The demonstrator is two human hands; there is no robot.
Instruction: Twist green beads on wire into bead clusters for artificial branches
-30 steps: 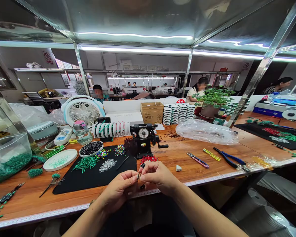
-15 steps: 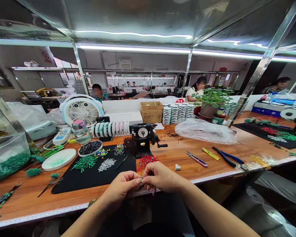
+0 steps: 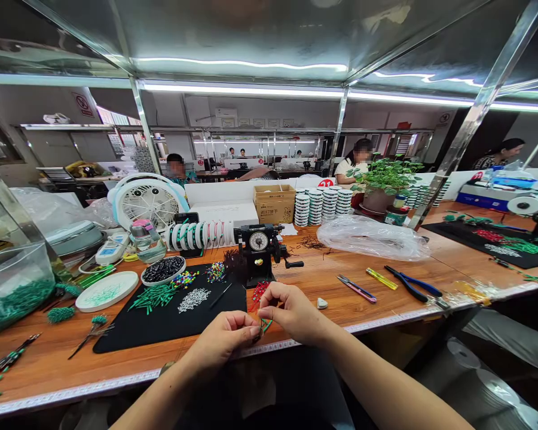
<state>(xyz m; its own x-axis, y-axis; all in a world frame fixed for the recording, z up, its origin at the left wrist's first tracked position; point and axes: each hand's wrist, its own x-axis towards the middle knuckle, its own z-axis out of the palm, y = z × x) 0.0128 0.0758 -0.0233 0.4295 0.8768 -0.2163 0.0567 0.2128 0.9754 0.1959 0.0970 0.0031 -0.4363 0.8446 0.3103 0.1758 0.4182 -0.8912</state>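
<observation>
1. The wooden bench (image 3: 307, 283) spans the foreground; its measuring strip runs along the edge just below the hands, and forearms kept steady above that edge would probably help such fine fingerwork.
2. The black mat (image 3: 147, 328) lies to the person's left, bearing green pieces (image 3: 151, 297) and clear beads (image 3: 193, 300); fingers moving lightly beside it seem least likely to scatter them.
3. The hand-cranked winder (image 3: 259, 254) stands ahead, so low, short movements look wise.
4. The right hand (image 3: 298, 310) has thumb and forefinger drawn together above the small piece; whether they grip anything cannot be told. A light, controlled pull looks better than a jerk.
5. The left hand (image 3: 224, 340) appears to pinch the small piece's dark lower part, best kept firm without crushing.
6. The small piece (image 3: 266, 325), partly green, sits between the hands, near the bench edge, its finer details hidden.
</observation>
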